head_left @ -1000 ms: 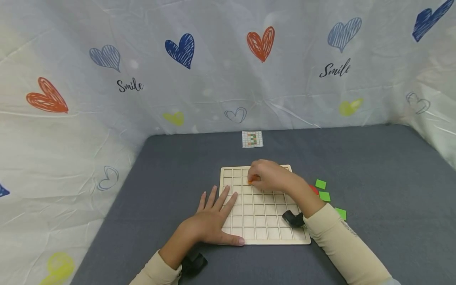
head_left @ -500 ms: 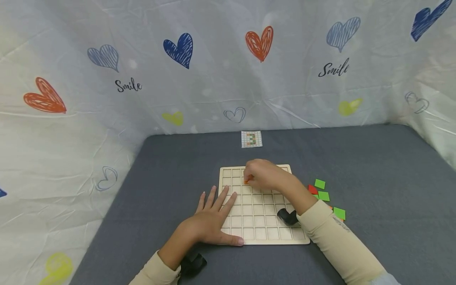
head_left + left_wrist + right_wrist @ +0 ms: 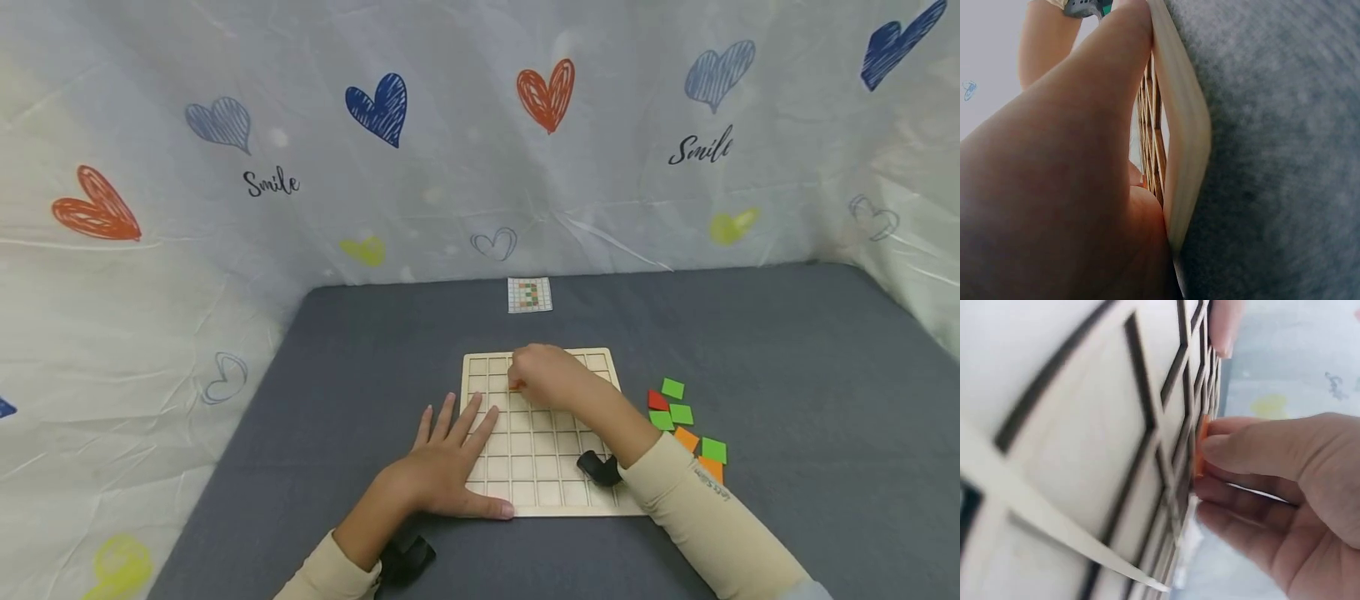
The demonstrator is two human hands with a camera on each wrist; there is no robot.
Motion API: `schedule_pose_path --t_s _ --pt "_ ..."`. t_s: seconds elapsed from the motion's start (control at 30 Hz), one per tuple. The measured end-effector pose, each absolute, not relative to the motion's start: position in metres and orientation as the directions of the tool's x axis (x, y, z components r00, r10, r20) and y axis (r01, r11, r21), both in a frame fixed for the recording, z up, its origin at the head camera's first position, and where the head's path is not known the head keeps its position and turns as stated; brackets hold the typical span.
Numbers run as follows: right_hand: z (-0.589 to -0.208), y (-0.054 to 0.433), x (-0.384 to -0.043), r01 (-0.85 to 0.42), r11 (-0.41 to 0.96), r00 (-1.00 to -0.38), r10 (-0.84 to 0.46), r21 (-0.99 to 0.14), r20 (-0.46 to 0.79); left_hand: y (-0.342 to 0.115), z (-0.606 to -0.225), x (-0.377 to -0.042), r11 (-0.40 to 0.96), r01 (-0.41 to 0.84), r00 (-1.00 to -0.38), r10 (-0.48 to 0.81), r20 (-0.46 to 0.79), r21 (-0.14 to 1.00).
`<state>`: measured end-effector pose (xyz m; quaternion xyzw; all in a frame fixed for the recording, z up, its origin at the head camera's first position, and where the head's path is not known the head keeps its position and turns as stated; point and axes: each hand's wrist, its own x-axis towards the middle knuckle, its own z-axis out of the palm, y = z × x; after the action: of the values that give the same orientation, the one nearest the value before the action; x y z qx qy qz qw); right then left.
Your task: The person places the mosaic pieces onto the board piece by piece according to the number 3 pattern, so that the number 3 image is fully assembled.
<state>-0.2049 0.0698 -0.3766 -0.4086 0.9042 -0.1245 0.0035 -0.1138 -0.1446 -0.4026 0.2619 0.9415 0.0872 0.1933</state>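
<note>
Item: thin flat orange tile (image 3: pixel 1203 429), seen edge-on; its narrow strip runs along the face of the board, broad side toward it. Outline mostly covered by fingers; long axis, if any, cannot be told, nor whether it is seated in a cell.
Position: at the fingertips of the right hand (image 3: pixel 551 377), pinched between thumb and finger, remaining fingers bent behind.
Board: pale wooden gridded board (image 3: pixel 543 467), flat beneath the right hand; side edges run away from the person.
Left hand (image 3: pixel 442 471): fingers straightened and spread, grasping nothing; fingertips and thumb rest on the board's left and near edges.
Loose stock, right of the right hand: green square tiles (image 3: pixel 714 450), red tile (image 3: pixel 657 400), further orange tiles (image 3: pixel 711 471).
Beyond the right hand: small white printed grid card (image 3: pixel 529 295), on the grey cloth-covered bench (image 3: pixel 382 350).
</note>
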Motion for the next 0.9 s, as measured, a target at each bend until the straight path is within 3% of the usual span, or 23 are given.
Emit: schedule_pose_path --t_s 0.2,0.37,0.63,0.73,0.9 --pt "-0.37 0.076 -0.176 -0.626 0.758 -0.749 -0.65 -0.184 -0.132 -0.142 -0.403 -0.114 0.845 0.459 -0.787 0.53 -0.317 0.273" --pt "-0.369 0.085 -0.163 -0.624 0.745 -0.729 -0.664 -0.238 -0.166 -0.143 -0.403 -0.114 0.845 0.455 -0.785 0.529 -0.322 0.279" --pt "-0.358 0.107 -0.174 -0.661 0.642 -0.652 -0.747 -0.388 -0.126 -0.146 -0.405 -0.114 0.846 0.45 -0.79 0.527 -0.312 0.287" --pt "-0.345 0.127 -0.177 -0.588 0.684 -0.684 -0.705 -0.432 -0.185 -0.146 -0.403 -0.113 0.847 0.45 -0.792 0.525 -0.312 0.283" --pt "-0.323 0.176 -0.18 -0.392 0.813 -0.801 -0.532 -0.431 -0.274 -0.146 -0.401 -0.113 0.842 0.458 -0.786 0.533 -0.313 0.286"
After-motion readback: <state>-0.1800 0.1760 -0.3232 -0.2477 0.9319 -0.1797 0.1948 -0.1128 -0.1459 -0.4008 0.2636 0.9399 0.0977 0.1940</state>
